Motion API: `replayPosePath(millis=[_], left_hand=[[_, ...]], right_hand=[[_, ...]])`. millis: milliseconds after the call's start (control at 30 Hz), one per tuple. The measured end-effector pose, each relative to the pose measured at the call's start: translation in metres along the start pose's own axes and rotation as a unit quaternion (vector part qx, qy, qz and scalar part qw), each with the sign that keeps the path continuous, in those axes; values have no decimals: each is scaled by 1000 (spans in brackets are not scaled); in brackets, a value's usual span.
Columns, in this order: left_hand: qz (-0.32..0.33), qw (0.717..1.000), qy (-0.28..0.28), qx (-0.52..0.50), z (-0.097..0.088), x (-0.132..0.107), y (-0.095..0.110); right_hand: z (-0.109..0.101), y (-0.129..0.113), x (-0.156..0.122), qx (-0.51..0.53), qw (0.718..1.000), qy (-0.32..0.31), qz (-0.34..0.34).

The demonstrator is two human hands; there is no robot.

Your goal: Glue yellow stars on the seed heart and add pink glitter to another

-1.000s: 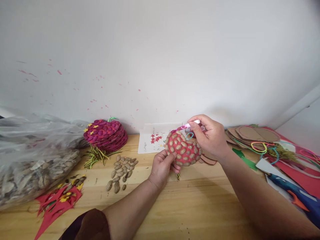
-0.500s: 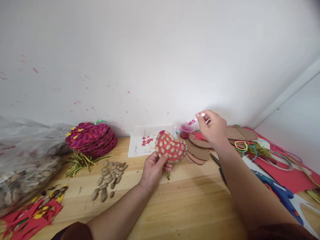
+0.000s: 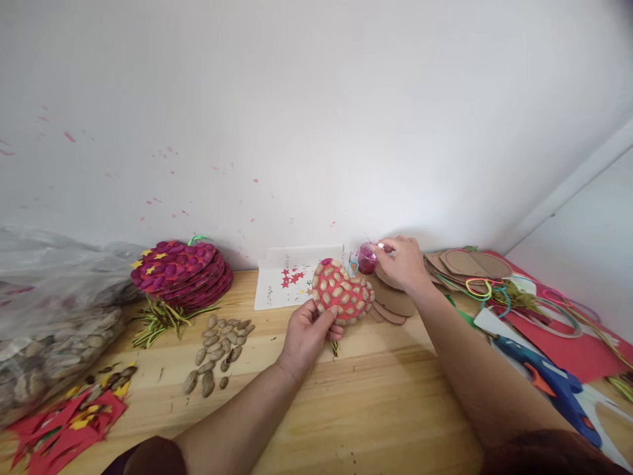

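My left hand (image 3: 310, 333) grips a red heart-shaped cutout (image 3: 342, 295) by its lower edge, thumb on the front. Unshelled peanuts cover its face, and one at the upper left is magenta. A short bundle of stems shows beneath it. My right hand (image 3: 403, 260) is closed in a pinch on a small white paintbrush (image 3: 378, 248), mostly hidden by the fingers. Its lower end is in a clear plastic cup of magenta paint (image 3: 366, 260). Behind the heart lies a white sheet (image 3: 270, 284) with small red paper stars (image 3: 291, 278).
A stack of magenta peanut-covered pieces (image 3: 180, 274) and loose peanuts (image 3: 217, 349) are on the left, near a plastic bag of peanuts (image 3: 54, 343) and red paper scraps (image 3: 74, 429). Cardboard cutouts (image 3: 469, 264), coloured cords (image 3: 479, 287) and a blue glue gun (image 3: 548, 379) lie right.
My right hand has moved down and left, lowering the brush into the paint cup. My left hand still holds the heart in nearly the same place.
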State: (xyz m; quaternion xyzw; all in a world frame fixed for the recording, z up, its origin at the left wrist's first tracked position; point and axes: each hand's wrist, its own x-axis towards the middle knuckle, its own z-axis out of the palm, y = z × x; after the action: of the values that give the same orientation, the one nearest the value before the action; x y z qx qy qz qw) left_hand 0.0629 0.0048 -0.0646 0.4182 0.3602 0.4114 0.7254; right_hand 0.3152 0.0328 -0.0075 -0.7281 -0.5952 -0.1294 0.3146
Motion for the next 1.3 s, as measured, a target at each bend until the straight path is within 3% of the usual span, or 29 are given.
replayPosePath(millis=[233,533,833,1300], left_hand=[[12,1000,2,9,-2,1,-3],[9,1000,-3,-8,-1,1,-3],[7,1000,-2,-9,0,1,0],[11,1000,-8,-3,-1,2,-3]], right_hand=[[-1,-2,1,30,1000,-4,-3],[-4,-7,0,92,995,24,42],[-1,1,3,187,977,27,104],[1,-3,3,294,948,27,119]])
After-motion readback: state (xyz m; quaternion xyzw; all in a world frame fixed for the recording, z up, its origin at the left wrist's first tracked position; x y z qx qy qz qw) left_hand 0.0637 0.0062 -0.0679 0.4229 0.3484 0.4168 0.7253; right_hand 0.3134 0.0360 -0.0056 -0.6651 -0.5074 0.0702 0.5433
